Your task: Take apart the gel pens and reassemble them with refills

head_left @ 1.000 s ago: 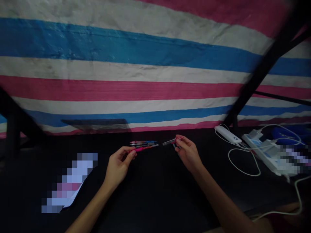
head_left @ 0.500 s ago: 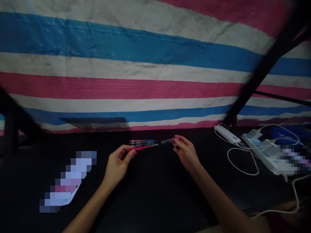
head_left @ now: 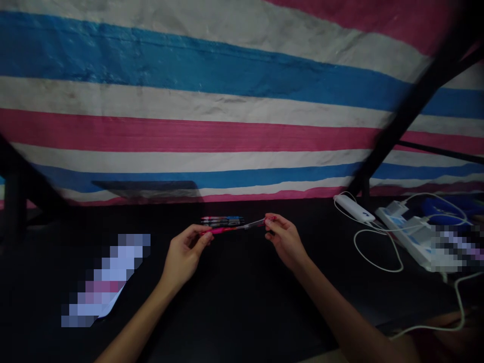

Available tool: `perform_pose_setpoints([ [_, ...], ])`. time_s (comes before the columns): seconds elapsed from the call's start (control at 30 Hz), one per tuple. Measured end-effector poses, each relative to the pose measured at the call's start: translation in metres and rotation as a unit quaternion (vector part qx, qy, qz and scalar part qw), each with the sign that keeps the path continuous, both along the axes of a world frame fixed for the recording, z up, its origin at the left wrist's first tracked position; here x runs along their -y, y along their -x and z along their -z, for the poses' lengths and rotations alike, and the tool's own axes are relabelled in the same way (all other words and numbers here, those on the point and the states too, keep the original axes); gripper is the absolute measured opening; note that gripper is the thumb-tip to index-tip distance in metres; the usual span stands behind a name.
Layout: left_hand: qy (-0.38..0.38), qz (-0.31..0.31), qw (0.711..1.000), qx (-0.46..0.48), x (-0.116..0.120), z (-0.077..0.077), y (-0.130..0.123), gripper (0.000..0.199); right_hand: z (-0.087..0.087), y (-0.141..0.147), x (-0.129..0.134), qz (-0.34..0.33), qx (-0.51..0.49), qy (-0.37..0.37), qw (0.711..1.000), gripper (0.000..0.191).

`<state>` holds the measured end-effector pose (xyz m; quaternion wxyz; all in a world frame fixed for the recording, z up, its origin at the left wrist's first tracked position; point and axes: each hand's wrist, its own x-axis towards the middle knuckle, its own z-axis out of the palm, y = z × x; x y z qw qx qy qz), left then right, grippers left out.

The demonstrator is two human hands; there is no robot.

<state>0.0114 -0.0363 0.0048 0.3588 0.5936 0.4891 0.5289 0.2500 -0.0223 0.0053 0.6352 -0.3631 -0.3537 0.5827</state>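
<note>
Pinched in my left hand [head_left: 187, 251] is a pink pen part [head_left: 219, 231], its thin tip pointing right. My right hand [head_left: 284, 237] has its fingers closed on a clear pen barrel [head_left: 256, 223] with pink at its right end. The barrel's left end meets the pen part's tip between the two hands; whether the tip is inside it is too small to tell. Several pens [head_left: 221, 221] lie side by side on the black table [head_left: 234, 312], just beyond my left fingertips.
A pixelated, pale flat object [head_left: 109, 282] lies at the left. On the right are a white device [head_left: 354, 208], a white power strip [head_left: 406, 237] with plugs and looping cables, and a blue item [head_left: 449, 209]. A striped sheet [head_left: 227, 136] hangs behind, with dark frame bars.
My right hand has moved slightly left, bringing the clear barrel up to the tip of the pink pen part. The gap between them has closed. My left hand has hardly moved.
</note>
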Motion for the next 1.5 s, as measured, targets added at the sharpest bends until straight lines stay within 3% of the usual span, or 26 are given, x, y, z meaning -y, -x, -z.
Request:
perform_pose_setpoints([
  [0.23, 0.010, 0.035, 0.999, -0.028, 0.003, 0.003, -0.003, 0.017, 0.003, 0.012, 0.007, -0.029, 0.091, -0.032, 0.995, 0.019],
  [0.47, -0.010, 0.058, 0.995, -0.083, 0.005, 0.008, -0.003, 0.017, 0.004, 0.005, 0.006, -0.067, 0.188, -0.027, 0.979, 0.021],
  [0.67, -0.023, 0.039, 0.996, -0.075, 0.004, 0.005, -0.003, 0.016, 0.003, 0.010, 0.008, -0.087, 0.282, 0.019, 0.955, 0.052],
  [0.73, -0.019, 0.031, 0.997, -0.068, 0.004, 0.004, -0.003, 0.016, 0.000, 0.011, 0.009, -0.081, 0.275, 0.017, 0.958, 0.047],
  [0.8, -0.016, 0.028, 0.998, -0.060, 0.003, 0.003, -0.003, 0.017, -0.004, 0.009, 0.010, -0.073, 0.242, -0.013, 0.967, 0.030],
  [0.93, -0.012, 0.025, 0.998, -0.050, 0.002, 0.004, -0.001, 0.017, -0.008, 0.005, 0.011, -0.103, 0.230, -0.082, 0.964, 0.036],
  [1.03, -0.009, 0.022, 0.999, -0.049, 0.002, 0.004, -0.001, 0.019, -0.006, 0.005, 0.010, -0.109, 0.268, -0.061, 0.955, 0.020],
  [1.17, -0.010, 0.025, 0.998, -0.051, 0.003, 0.003, -0.002, 0.018, -0.003, 0.008, 0.010, -0.105, 0.293, -0.018, 0.950, 0.041],
  [1.23, -0.009, 0.024, 0.999, -0.048, 0.003, 0.003, -0.002, 0.018, -0.004, 0.007, 0.010, -0.088, 0.270, -0.050, 0.958, 0.025],
  [1.33, -0.007, 0.021, 0.999, -0.046, 0.002, 0.004, -0.002, 0.019, -0.008, 0.005, 0.012, -0.093, 0.233, -0.109, 0.962, 0.049],
  [1.37, -0.007, 0.021, 0.999, -0.046, 0.002, 0.005, -0.002, 0.019, -0.008, 0.005, 0.012, -0.098, 0.234, -0.118, 0.960, 0.048],
  [1.5, -0.005, 0.026, 0.998, -0.051, 0.002, 0.005, -0.002, 0.018, -0.008, 0.007, 0.013, -0.106, 0.268, -0.098, 0.953, 0.018],
])
